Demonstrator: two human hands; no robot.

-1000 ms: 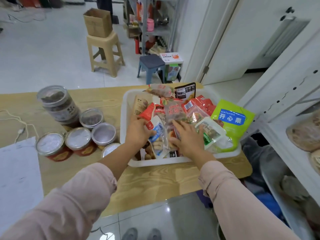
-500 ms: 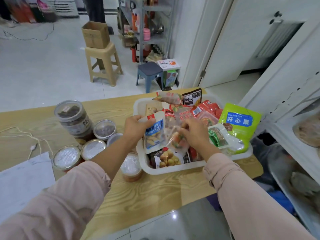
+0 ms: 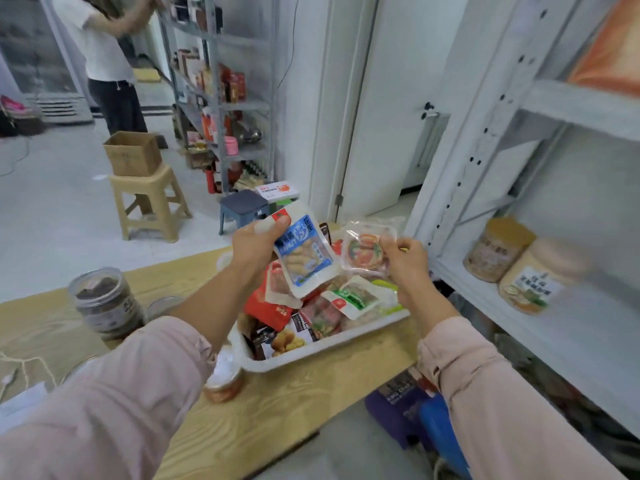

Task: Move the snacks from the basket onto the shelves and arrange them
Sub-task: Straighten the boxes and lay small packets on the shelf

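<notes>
Both hands had lifted clear above the white basket (image 3: 322, 351): left hand (image 3: 254, 242) pinched a blue-white snack pack (image 3: 304, 256), right hand (image 3: 405, 259) pinched a clear packet (image 3: 363, 247), near the white shelves (image 3: 561, 327).

Head camera looks forward and down, close over basket (image 3: 322, 351); shelves (image 3: 554, 320) right.

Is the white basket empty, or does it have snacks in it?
Not empty: snack packets lie piled inside the white basket.
</notes>
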